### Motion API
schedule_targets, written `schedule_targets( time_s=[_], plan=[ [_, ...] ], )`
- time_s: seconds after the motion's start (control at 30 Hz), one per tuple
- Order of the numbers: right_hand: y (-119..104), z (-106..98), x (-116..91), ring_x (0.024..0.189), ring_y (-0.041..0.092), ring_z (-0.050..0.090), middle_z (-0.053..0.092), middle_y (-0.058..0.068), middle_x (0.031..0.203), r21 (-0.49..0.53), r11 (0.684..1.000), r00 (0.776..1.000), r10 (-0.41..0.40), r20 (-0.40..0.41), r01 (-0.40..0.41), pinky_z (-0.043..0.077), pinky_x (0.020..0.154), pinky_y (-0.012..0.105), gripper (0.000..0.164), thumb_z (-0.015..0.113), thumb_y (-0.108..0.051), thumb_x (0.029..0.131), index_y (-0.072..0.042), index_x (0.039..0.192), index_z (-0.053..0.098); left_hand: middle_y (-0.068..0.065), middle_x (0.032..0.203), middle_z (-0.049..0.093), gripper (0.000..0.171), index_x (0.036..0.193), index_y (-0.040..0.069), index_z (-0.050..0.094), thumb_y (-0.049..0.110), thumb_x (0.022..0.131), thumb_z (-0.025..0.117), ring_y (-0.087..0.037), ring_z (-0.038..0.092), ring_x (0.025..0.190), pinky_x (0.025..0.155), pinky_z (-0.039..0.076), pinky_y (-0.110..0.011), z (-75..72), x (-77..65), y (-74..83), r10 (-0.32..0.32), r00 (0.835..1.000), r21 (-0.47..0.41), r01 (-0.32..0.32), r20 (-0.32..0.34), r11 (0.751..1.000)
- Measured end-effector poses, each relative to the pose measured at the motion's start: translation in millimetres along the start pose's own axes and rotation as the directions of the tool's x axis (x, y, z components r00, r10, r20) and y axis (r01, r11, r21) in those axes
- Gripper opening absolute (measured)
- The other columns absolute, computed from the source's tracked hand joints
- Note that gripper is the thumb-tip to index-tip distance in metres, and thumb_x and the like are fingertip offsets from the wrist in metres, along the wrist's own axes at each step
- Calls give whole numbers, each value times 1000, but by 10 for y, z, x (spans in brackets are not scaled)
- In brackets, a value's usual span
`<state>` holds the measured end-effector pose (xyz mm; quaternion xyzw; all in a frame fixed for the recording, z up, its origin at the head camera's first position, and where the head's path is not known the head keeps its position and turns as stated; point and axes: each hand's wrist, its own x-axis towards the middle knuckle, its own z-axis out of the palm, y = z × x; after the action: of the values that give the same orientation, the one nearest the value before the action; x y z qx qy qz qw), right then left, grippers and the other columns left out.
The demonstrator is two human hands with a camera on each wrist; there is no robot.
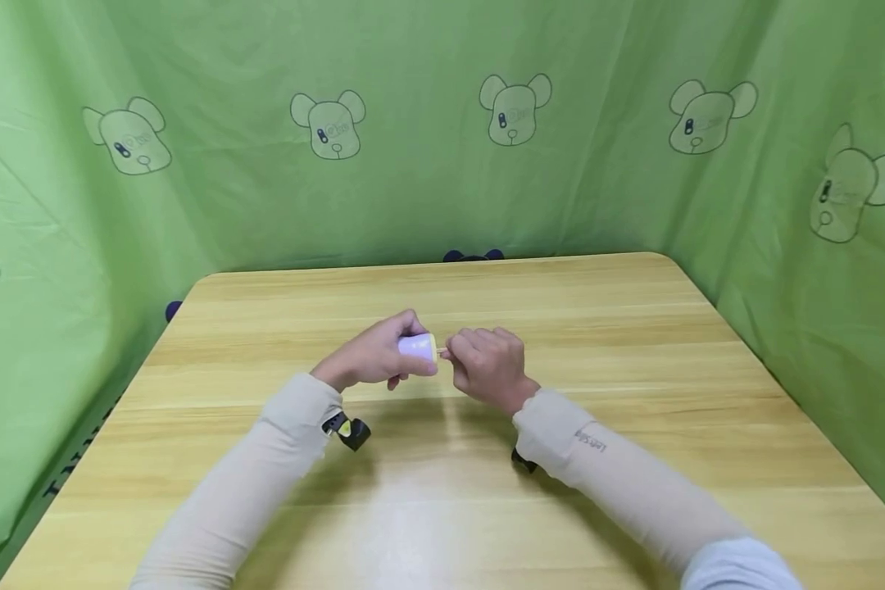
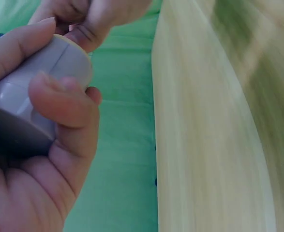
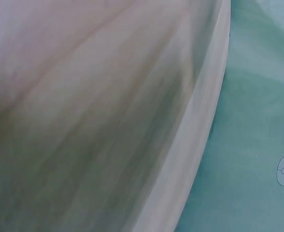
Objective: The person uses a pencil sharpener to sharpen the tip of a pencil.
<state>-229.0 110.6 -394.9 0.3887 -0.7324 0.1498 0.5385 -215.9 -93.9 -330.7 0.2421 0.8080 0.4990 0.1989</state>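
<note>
My left hand (image 1: 372,354) grips a lavender, rounded cylinder (image 1: 416,346) with a pale yellow rim at its right end. In the left wrist view the thumb and fingers wrap round the smooth body of the cylinder (image 2: 23,99). My right hand (image 1: 490,366) is curled just to the right of that rim. It pinches a short, thin, stick-like piece (image 1: 441,351) that meets the yellow end; most of the piece is hidden, and its kind is unclear. Both hands are above the middle of the table. The right wrist view shows neither the held things nor the fingers.
A wood-grain table (image 1: 442,508) lies beneath both hands, its far corners rounded. Green curtain (image 1: 428,197) printed with bear heads surrounds the back and sides. Black wrist-camera mounts (image 1: 354,433) sit below the pale sleeves (image 1: 229,483).
</note>
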Motion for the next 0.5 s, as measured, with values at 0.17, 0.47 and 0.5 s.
schedule_targets(
  time_s=[0.17,0.47,0.5],
  plan=[
    [-12,-82,14,37,6,23,36,-6,49,74,994,989,66,129,-76,16,35,21,48,36,-38,105,-14,65,47,-14,90,57,38,104,4,47,15,82,76,-19,52,57,43,45,-28,42,17,-42,11,1000,69,-9,-24,998],
    [56,-270,201,46,8,31,37,-6,55,206,805,625,241,742,-556,25,41,23,34,57,-22,98,-14,68,44,-11,101,60,42,107,5,50,16,80,81,-23,58,81,61,52,-30,170,80,-123,148,986,375,-107,-82,921],
    [77,-285,233,48,9,34,39,-5,57,190,734,524,256,812,-652,27,43,24,32,58,-19,97,-13,68,45,-11,103,60,43,107,5,51,16,80,81,-23,58,84,65,52,-30,186,87,-125,172,982,427,-123,-79,896]
  ],
)
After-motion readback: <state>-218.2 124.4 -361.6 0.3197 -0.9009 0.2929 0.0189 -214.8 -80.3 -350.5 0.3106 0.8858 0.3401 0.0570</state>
